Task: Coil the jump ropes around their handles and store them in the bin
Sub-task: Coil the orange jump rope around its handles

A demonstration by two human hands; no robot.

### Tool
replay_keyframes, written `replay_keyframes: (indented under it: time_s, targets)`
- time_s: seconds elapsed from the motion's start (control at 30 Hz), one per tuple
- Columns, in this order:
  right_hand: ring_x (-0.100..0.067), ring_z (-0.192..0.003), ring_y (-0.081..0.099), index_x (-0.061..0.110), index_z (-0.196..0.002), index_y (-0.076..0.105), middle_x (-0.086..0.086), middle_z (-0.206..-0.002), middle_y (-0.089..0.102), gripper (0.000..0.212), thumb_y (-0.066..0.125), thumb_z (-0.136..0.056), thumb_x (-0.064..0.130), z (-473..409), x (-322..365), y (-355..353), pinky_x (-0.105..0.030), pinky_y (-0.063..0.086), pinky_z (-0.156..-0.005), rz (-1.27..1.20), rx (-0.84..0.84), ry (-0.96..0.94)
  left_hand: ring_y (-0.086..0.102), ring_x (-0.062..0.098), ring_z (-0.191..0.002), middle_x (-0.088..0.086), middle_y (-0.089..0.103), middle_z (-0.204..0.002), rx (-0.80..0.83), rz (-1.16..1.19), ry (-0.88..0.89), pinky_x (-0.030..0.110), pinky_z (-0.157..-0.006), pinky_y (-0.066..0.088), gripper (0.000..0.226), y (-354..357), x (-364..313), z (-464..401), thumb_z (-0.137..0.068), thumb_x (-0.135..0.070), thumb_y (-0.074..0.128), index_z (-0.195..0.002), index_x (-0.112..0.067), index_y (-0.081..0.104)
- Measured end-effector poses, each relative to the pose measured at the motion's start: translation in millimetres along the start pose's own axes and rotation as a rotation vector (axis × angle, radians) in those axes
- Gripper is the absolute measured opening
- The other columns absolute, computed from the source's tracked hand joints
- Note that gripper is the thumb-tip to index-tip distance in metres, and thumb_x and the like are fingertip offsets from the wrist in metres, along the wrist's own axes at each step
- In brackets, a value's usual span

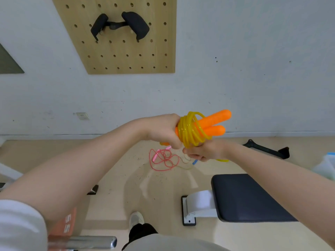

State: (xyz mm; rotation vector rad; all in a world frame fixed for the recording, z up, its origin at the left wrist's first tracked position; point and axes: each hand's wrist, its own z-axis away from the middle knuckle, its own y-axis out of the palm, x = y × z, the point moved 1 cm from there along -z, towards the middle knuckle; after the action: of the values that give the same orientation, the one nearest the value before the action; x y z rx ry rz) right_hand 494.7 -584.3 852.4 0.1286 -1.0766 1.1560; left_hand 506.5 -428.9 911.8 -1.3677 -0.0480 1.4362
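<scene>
- The orange handles point(212, 124) of one jump rope are lying side by side in mid-air in front of the person, their free ends pointing right and slightly up, level with the foot of the wall.
- A yellow rope point(190, 131) is sitting in several loose loops around both handles near their gripped ends; a short stretch of it is showing below the right wrist.
- The left hand point(163, 131) is gripping the near ends of the handles, its fingers curled round them just left of the coil.
- The right hand point(203, 151) is sitting just under the coil with its fingers curled; it seems to be pinching the yellow rope, though the exact hold is hidden.
- A pink jump rope point(163, 159) is lying in a loose tangle on the floor point(112, 167) below the hands, with a small blue piece point(195, 162) beside it.
- A dark padded bench point(244, 196) is standing at lower right on a white base.
- A wooden pegboard point(126, 51) is hanging on the wall, carrying a black padded attachment point(119, 24).
- A translucent container point(326, 167) is showing at the right edge; whether it is the bin is unclear.
</scene>
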Motion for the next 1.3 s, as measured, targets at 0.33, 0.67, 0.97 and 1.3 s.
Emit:
replay_keyframes:
  time_s: [0.33, 0.67, 0.97, 1.3]
  targets:
    - [-0.014, -0.085, 0.041, 0.019, -0.118, 0.056, 0.000, -0.086, 0.052, 0.038, 0.055, -0.080, 0.014, 1, 55, -57, -0.026, 0.035, -0.068, 0.855, -0.409, -0.076, 0.047, 0.027, -0.109, 0.010, 0.051, -0.116, -0.126, -1.268, -0.155, 0.037, -0.089, 0.030, 0.037, 34, -6, -18, -0.082, -0.019, 0.057, -0.117, -0.011, 0.051]
    - [-0.023, -0.079, 0.055, 0.011, -0.120, 0.038, -0.005, -0.106, 0.049, 0.086, 0.075, -0.060, 0.059, -17, 43, -1, -0.031, 0.038, -0.061, 1.028, -0.448, -0.018, 0.042, 0.015, -0.054, -0.002, 0.045, -0.061, 0.149, -0.732, -0.406, 0.022, -0.053, 0.034, 0.015, 14, 21, -37, -0.072, -0.016, 0.060, -0.061, -0.015, 0.050]
    - [-0.026, -0.092, 0.059, 0.018, -0.113, 0.052, -0.003, -0.097, 0.049, 0.060, 0.059, -0.074, 0.062, -17, 30, -1, -0.031, 0.039, -0.067, 0.801, -0.626, -0.043, 0.054, 0.019, -0.104, 0.005, 0.054, -0.121, 0.003, -0.170, -0.328, 0.024, -0.075, 0.043, 0.074, -19, 28, -23, -0.069, -0.010, 0.075, -0.135, -0.014, 0.041]
    - [-0.024, -0.087, 0.059, 0.005, -0.104, 0.055, -0.009, -0.095, 0.060, 0.039, 0.061, -0.081, 0.036, -30, 16, -5, -0.037, 0.048, -0.071, 0.050, -0.866, -0.130, 0.065, 0.017, -0.090, 0.007, 0.064, -0.107, -0.548, 0.971, -0.165, 0.029, -0.072, 0.051, 0.036, 35, 28, -39, -0.084, -0.029, 0.067, -0.114, -0.016, 0.053]
